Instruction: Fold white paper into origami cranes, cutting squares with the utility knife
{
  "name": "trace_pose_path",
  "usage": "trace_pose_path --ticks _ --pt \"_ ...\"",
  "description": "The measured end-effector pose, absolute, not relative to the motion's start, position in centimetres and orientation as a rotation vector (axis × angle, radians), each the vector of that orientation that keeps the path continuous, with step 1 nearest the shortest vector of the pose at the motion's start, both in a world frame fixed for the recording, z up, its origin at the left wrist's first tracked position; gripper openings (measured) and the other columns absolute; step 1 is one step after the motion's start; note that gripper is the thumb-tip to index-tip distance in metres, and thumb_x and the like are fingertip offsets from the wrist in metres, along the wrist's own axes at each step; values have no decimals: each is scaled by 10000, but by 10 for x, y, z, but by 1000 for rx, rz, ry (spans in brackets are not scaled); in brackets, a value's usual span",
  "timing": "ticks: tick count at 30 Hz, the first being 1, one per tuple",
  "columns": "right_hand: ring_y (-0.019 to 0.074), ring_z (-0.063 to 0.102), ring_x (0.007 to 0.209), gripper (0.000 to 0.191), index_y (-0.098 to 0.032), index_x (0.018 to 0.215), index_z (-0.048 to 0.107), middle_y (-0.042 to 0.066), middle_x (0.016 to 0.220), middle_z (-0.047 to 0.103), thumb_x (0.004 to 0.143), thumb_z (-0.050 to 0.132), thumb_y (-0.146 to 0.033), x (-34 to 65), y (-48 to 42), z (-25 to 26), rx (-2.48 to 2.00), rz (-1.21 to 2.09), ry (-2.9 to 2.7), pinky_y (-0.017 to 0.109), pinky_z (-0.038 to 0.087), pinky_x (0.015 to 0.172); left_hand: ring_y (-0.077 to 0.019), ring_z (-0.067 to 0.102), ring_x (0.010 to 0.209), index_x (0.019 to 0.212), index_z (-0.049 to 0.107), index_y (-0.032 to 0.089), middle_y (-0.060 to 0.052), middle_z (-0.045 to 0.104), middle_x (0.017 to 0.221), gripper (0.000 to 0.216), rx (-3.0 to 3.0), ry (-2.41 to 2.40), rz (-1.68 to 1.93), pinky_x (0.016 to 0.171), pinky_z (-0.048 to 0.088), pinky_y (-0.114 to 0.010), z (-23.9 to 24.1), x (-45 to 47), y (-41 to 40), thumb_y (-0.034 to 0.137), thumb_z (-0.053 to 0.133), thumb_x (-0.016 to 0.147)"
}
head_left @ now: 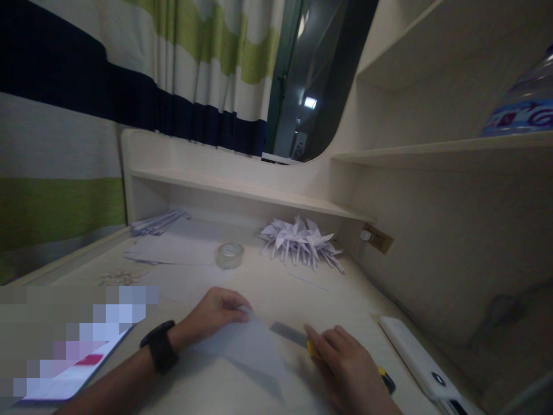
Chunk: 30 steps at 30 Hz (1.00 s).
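Pinching a white sheet of paper (pixel 248 351) by its upper corner, the left hand (pixel 220 314) is gripping narrowly between thumb and fingers, and the sheet is slanting down from that grip toward the near side of the desk (pixel 268 288). To the right of this grip, the right hand (pixel 345 366) is wrapping around a yellow-and-black cutter (pixel 314 349), whose grey blade (pixel 288 333) is pointing left, just beside the edge of the sheet. A dark watch (pixel 161 347) is circling the left wrist, behind the grip. Just beyond the left hand, a roll of clear tape (pixel 230 256) is lying on the desk; farther out to its left, loose sheets (pixel 177 245) and narrow paper sticks (pixel 159 223) are resting. Beyond both hands, a cluster of paper pinwheels (pixel 300 239) is lying bunched together. Right of the cutter grip, a long white case (pixel 419 357) is resting near the wall.
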State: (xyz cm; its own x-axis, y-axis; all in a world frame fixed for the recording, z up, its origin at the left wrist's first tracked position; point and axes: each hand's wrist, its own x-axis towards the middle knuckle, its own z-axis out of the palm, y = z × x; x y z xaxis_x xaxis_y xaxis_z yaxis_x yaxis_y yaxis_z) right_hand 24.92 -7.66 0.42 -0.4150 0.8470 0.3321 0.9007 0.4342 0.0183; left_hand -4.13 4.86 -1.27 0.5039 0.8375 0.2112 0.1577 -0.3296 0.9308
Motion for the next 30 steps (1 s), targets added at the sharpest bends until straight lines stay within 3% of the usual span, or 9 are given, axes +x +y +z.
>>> trace_pose_path --ticks 14,24,30 --pt "255 552 821 490 -196 1316 505 109 909 643 838 476 -94 249 -79 2 -1575 -327 -2413 381 456 718 -182 622 700 805 739 174 -20 716 765 161 1846 895 907 666 464 -278 -4 -40 42 268 712 676" --pt "254 568 845 537 -203 1276 527 87 900 668 759 574 -67 238 -76 10 -1574 -205 -2482 346 424 750 -199 633 726 796 729 174 -19 726 782 189 1820 941 938 680 474 -291 -8 -38 47 274 723 635" --pt "200 577 808 312 -185 982 587 63 910 638 692 600 -71 232 -54 24 -1732 137 -2433 264 381 677 -223 654 785 820 712 157 -42 737 825 242 1770 991 967 725 483 -302 -18 -37 56 283 736 614"
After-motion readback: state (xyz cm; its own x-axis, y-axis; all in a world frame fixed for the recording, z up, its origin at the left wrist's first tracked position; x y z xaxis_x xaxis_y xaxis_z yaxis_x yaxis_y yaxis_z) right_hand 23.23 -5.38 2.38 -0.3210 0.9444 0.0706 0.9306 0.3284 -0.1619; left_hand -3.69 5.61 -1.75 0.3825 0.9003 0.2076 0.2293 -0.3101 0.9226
